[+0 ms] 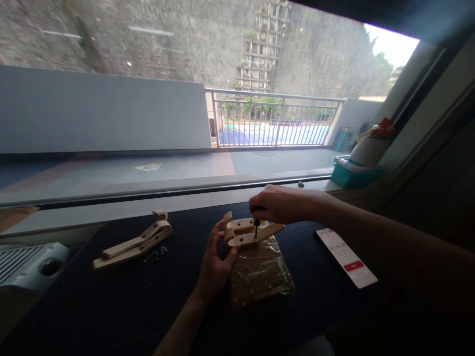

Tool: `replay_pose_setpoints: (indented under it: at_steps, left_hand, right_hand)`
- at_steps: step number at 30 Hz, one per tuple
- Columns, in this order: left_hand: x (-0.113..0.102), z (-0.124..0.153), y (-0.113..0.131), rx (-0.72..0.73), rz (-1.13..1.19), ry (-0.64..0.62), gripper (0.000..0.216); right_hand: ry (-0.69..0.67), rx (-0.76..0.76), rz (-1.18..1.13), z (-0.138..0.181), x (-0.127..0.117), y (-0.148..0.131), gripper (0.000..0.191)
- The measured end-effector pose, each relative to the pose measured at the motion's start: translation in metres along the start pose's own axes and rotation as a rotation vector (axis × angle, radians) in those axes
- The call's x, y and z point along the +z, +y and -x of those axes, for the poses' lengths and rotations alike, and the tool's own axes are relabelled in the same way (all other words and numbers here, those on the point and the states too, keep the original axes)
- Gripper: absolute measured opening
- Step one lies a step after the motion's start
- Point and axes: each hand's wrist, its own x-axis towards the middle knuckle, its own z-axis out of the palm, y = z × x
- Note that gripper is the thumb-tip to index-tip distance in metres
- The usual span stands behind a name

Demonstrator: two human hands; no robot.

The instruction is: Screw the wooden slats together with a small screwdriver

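My right hand point(272, 203) is closed round the dark handle of a screwdriver point(256, 228), whose shaft points down at a hole in a pale wooden piece point(247, 239). That piece has two arms with holes and a curved end. My left hand point(218, 254) grips the curved end between thumb and fingers. Beneath the wood lies a brown package wrapped in shiny clear film point(260, 277). To the left, a similar pair of wooden pieces point(135, 243) rests on the dark table, with several small screws point(158, 254) beside it.
A phone point(347, 257) showing a timer lies on the table point(178, 306) at right. A teal box point(354, 173) with a white and orange bottle point(373, 143) stands on the sill. At left is a pale slatted appliance point(29, 262). A window with a railing outside lies ahead.
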Motion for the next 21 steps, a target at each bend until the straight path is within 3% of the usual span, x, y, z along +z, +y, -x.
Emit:
replay_pose_setpoints:
  at_steps: [4,11,21]
  left_hand:
    - [0.0,0.0,0.001,-0.009,0.007,0.004,0.064]
    - [0.0,0.0,0.004,-0.023,0.025,0.015,0.062]
    - [0.001,0.0,0.001,0.011,-0.002,0.014,0.05]
  right_hand:
    - [0.015,0.036,0.018,0.001,-0.001,-0.003,0.026]
    - [0.033,-0.046,-0.007,0.002,-0.003,0.006,0.021]
    - [0.112,0.03,-0.013,0.004,0.005,0.009,0.025]
